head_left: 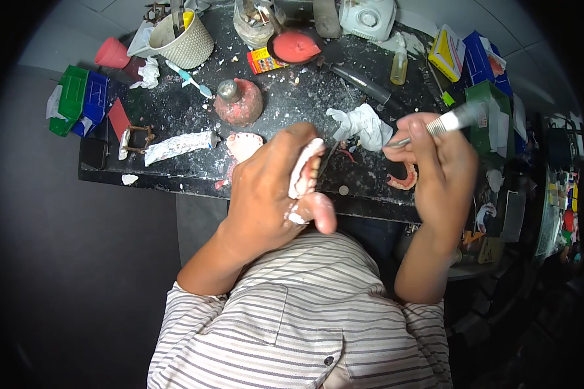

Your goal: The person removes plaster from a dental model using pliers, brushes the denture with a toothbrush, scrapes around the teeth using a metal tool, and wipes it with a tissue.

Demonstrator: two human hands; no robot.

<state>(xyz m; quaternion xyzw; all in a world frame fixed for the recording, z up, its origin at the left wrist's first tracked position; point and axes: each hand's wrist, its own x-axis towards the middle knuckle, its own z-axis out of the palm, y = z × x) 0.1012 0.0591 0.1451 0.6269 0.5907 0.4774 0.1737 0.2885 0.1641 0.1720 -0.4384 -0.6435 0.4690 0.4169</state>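
Note:
My left hand is closed around a white plaster dental cast with a row of yellowish teeth, tilted on edge; the palm hides part of it. To its right, my right hand grips a slim hand tool with a ribbed metal collar. The tool's thin metal tip points left toward the cast, apart from it; its far end is blurred. Under the right hand, on the bench, lies a pink denture with teeth. Another pale cast sits just beyond my left hand.
A wax-crusted, round burner stands on the black bench. Behind it are a pan of pink wax and a woven-pattern pot. Crumpled tissue, a squeezed tube, a toothbrush and a dropper bottle lie around.

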